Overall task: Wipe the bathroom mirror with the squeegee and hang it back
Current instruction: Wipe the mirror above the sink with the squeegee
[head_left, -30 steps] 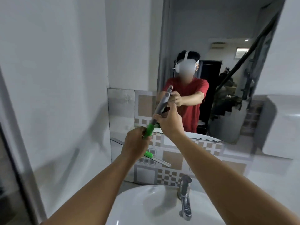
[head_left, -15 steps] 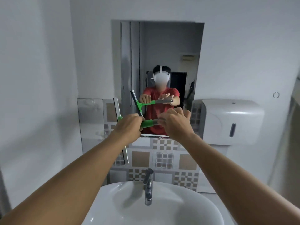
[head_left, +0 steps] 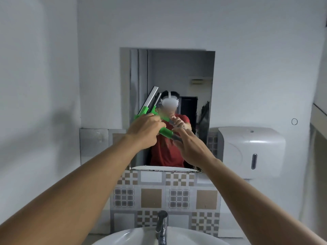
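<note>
both hands gripping squeegee [head_left: 150, 105], at mirror [head_left: 177, 71]

We hold both arms stretched forward and upward, forearms bare, converging toward the middle. Our left hand [head_left: 144, 129] is raised slightly higher, fingers curled tight in a closed grip, knuckles facing us. Our right hand [head_left: 192, 147] sits just beside and below it, wrist bent, fingers reaching forward and only loosely closed, the back of the hand toward us.
</note>
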{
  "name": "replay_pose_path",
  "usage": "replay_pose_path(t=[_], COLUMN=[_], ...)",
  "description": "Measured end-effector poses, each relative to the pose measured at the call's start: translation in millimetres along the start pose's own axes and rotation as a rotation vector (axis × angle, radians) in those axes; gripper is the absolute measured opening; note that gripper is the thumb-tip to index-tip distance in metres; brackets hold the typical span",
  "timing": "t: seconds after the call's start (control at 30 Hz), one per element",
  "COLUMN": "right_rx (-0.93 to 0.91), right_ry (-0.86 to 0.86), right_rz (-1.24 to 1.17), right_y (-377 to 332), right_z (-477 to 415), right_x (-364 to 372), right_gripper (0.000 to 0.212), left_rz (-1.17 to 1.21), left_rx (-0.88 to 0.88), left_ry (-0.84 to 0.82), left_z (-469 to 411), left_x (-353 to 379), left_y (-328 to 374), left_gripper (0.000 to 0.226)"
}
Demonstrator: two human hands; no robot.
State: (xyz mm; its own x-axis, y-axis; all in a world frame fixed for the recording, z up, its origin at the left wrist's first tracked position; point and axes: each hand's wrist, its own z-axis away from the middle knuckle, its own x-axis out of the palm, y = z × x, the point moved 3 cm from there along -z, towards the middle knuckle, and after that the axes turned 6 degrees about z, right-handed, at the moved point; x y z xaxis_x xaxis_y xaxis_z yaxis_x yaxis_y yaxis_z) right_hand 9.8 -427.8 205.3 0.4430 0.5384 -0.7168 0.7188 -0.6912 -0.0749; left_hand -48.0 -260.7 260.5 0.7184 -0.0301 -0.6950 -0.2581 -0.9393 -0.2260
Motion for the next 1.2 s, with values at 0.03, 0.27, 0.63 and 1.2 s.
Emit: replay_pose_path(t=[0.03, 0.27, 0.63, 1.2], right_rx=[0.003, -0.025, -0.058, -0.160], right_ry=[-0.001, 0.103, 0.194, 0.066], right_rz=[-0.026, -0.034, 0.192, 0.541], right_y=[0.6, 0.5, 14.9, 17.1], right_z=[-6.2, -50.2, -146.6, -247.9], right_x=[0.5, -5.1, -21.5, -54.2], right_gripper=[0.038, 0.041, 0.054, 0.077], left_rz=[-0.002, 0.030, 0.121, -0.075], left_rx=[0.007, 0.006, 0.009, -0.156], left_ry=[0.007, 0.242, 0.212, -0.008], left_z=[-5.5, -37.4, 9.3, -32.7], left_x=[0.3, 9.6, 134.3, 212.6], left_y=[-4.6, -43.5, -82.0, -133.1], left_gripper=[0.034, 0.047, 0.043, 0.119])
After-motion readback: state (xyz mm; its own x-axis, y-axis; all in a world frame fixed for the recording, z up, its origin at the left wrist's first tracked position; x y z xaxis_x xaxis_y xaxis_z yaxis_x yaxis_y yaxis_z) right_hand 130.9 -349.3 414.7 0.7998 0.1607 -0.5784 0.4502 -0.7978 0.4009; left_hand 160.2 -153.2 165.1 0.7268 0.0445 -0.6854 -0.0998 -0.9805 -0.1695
